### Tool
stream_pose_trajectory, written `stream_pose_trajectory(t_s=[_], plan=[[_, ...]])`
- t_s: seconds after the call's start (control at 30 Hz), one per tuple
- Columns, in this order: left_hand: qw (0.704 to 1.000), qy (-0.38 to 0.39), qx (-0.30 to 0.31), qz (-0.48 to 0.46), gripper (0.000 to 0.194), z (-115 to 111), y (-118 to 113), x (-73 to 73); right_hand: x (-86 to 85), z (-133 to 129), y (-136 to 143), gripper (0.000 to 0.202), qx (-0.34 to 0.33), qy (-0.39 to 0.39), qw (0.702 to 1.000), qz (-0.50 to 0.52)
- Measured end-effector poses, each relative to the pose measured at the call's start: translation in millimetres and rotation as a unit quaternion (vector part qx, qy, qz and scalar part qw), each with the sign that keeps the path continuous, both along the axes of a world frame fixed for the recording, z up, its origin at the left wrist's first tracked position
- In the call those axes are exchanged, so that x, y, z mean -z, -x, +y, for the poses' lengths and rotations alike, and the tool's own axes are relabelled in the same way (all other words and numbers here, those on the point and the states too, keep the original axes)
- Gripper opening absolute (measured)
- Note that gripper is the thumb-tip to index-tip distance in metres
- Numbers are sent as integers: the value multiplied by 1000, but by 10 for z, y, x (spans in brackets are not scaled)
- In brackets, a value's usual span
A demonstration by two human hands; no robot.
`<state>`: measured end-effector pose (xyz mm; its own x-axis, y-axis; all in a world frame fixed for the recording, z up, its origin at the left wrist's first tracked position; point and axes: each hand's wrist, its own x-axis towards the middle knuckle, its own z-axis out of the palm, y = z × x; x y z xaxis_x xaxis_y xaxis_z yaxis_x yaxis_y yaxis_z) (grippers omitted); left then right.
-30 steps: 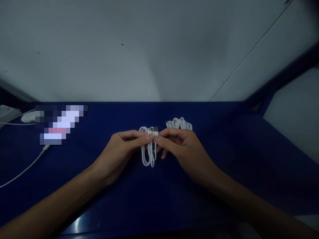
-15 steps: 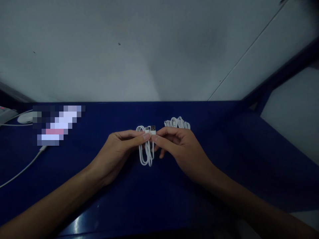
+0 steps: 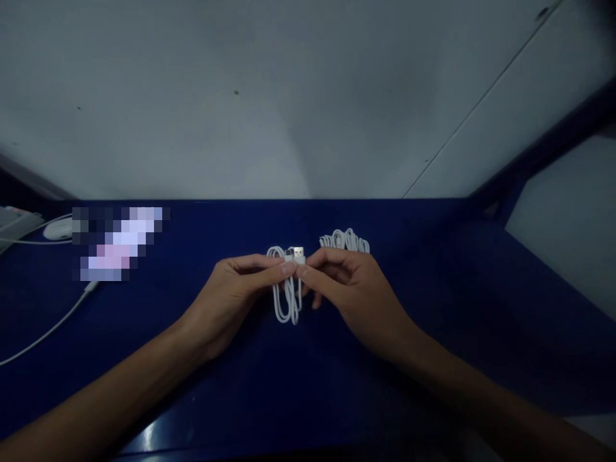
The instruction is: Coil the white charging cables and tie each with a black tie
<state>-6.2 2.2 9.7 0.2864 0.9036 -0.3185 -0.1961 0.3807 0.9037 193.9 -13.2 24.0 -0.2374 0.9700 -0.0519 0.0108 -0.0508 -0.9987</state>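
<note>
Between my two hands hangs a coiled white USB cable (image 3: 287, 305), its loops dangling below the fingers. My left hand (image 3: 243, 277) pinches the coil from the left with thumb and fingers. From the right, my right hand (image 3: 339, 276) pinches the cable close to its metal USB plug (image 3: 299, 252), which points up. The two thumb tips nearly meet at the plugs. Behind my right hand lies a bundle of white cables (image 3: 344, 239), partly covered by that hand.
A blue table (image 3: 231, 398) spreads under the hands, with a pale wall (image 3: 216, 141) behind it. To the left lies a blurred-out bright device (image 3: 125, 244) with a white charging cord (image 3: 58, 333). A white power strip (image 3: 14, 224) sits at the far left.
The whole view has shifted slightly, so everything appears a little further right and lower. The metal plug now catches more light. Both hands keep their pinch on the cable.
</note>
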Motion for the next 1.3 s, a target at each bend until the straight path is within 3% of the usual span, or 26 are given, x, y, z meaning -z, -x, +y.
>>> stream_pose_trajectory(t_s=[0.43,0.73,1.03,1.3], plan=[[999,7,36,-19,13,8,25,27,-21,3,13,14,-3,8,1000,-8],[999,4,38,-22,14,-5,54,82,-23,15,14,18,-11,13,1000,6],[999,-3,34,-19,13,-4,28,15,15,16,5,15,-5,-3,1000,17],[999,-5,33,-21,15,0,35,45,19,20,9,15,0,-4,1000,14]])
